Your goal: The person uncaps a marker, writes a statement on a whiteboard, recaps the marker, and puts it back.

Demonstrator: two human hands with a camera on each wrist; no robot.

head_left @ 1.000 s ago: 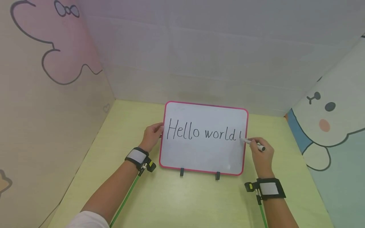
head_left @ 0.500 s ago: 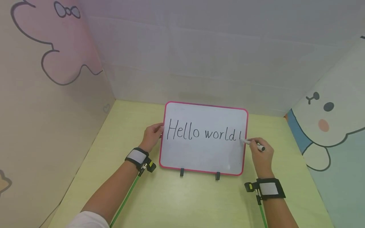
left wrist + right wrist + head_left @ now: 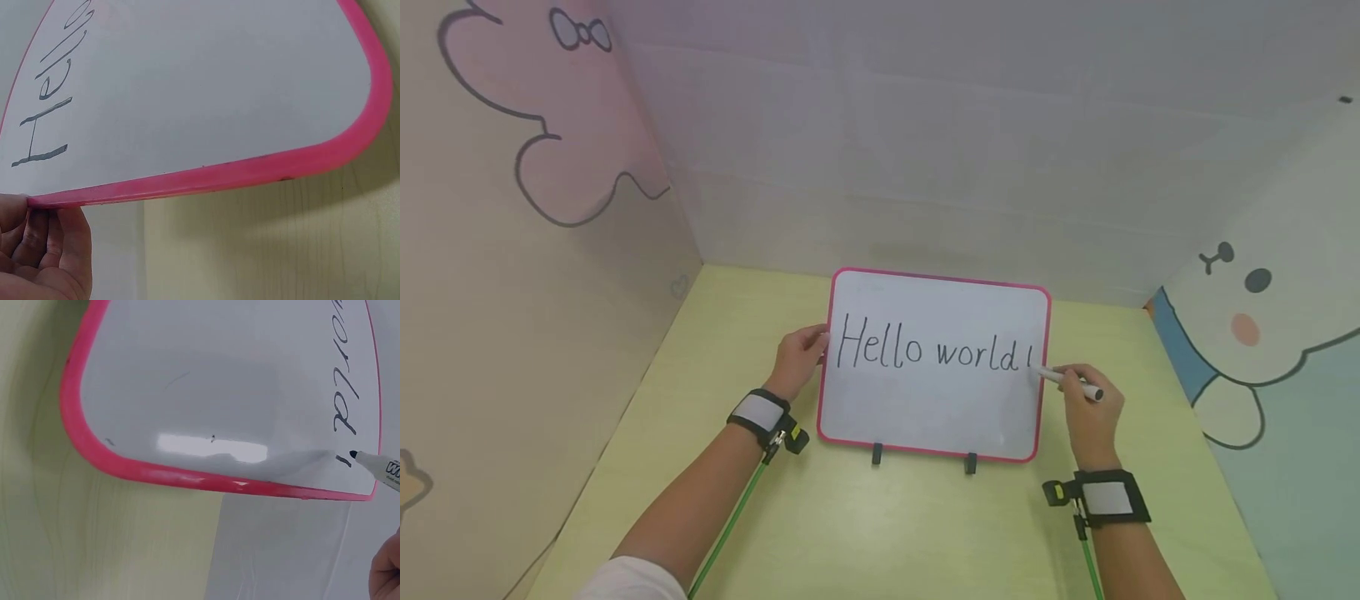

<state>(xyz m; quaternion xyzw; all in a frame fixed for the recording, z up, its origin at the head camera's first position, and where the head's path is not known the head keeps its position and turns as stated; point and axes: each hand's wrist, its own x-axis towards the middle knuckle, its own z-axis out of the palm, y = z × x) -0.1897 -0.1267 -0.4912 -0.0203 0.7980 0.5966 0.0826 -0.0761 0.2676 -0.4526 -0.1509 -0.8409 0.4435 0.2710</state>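
A whiteboard (image 3: 925, 417) with a pink frame leans upright on the table, with "Hello world" and a short upright stroke (image 3: 1030, 356) in black handwriting. My left hand (image 3: 797, 360) grips its left edge, thumb at the front and fingers behind, as the left wrist view also shows. Between the thumb and fingers of my right hand (image 3: 1092, 412) is a white marker (image 3: 1070, 381) with a dark end. Its black tip (image 3: 354, 454) is beside the stroke in the right wrist view; whether it touches the board I cannot tell.
Two small black feet (image 3: 877, 454) support the board's lower edge on the pale yellow table (image 3: 910, 533). Behind stands a white-covered wall (image 3: 925, 167); cartoon-painted walls flank both sides. Green cables (image 3: 730, 525) run from the wrist cameras.
My right hand and the marker's rear end have shifted slightly to the right. The left hand keeps its grip on the board's edge, and the writing looks the same.
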